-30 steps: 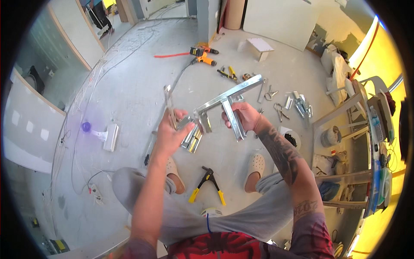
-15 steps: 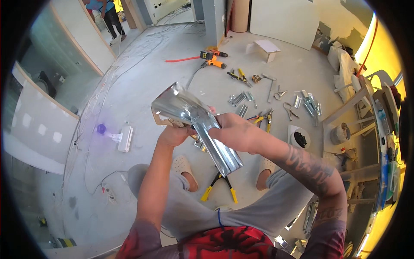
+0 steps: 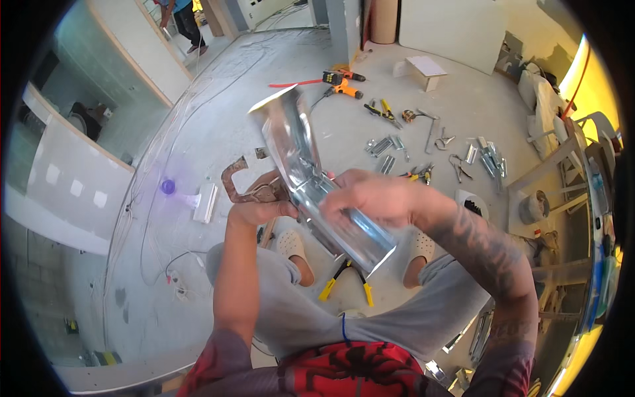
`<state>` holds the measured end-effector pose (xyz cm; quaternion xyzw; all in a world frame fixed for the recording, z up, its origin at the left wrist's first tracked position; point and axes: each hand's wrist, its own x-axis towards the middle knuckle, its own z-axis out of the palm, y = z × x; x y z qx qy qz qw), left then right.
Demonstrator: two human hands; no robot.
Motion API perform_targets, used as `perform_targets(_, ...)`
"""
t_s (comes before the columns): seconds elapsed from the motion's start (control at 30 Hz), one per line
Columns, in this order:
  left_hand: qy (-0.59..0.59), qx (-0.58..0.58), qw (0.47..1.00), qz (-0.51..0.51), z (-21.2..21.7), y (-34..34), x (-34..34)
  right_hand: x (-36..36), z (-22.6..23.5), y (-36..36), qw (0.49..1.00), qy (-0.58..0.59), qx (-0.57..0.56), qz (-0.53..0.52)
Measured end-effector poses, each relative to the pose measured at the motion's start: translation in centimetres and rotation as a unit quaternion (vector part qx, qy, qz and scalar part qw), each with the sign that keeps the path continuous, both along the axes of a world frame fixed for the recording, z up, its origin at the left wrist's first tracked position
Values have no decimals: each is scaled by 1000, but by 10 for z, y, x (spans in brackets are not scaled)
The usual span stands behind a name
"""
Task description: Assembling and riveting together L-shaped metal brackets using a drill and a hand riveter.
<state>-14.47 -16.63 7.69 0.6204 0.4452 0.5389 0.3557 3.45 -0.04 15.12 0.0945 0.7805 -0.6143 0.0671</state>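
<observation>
Containers first: a small white tub (image 3: pixel 471 204) sits on the floor just right of your right hand, dark bits inside, too small to tell what. Further right there's a grey bucket (image 3: pixel 533 207) by the ladder (image 3: pixel 562 165); its contents can't be made out.

Now your hands. Your left hand (image 3: pixel 263 206) is up at chest height, fingers curled shut around brown locking pliers (image 3: pixel 246 187), whose curved jaw arcs up and left of your knuckles. Your right hand (image 3: pixel 377 197) is wrapped over the middle of the metal channel (image 3: pixel 311 172), fingers clamped across its open face. The channel runs on a slant, upper end flaring toward the far floor, lower cut end pointing down between your knees. The two hands sit close together, pliers touching the channel's left edge as far as can be told.

Below you, yellow-handled snips (image 3: pixel 344 281) lie on the floor between your white clogs (image 3: pixel 291 246).

The floor (image 3: pixel 218 119) is bare grey concrete, cables snaking across the left side. An orange drill (image 3: pixel 344 81) lies up top, with scattered hand tools and short metal clips (image 3: pixel 383 147) to the right of the channel. Pale board walls (image 3: pixel 79 185) curve round the left, and another person (image 3: pixel 180 20) stands far off at the top.
</observation>
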Motion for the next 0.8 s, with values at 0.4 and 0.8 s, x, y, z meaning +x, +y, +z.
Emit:
perform_targets(0.4, -477, -144, 836, 229, -58, 51, 44, 68, -53, 96, 835, 315, 116, -435)
perform_targets(0.8, -563, 9, 791, 240, -41, 76, 93, 5, -136, -7, 900, 278, -178, -285)
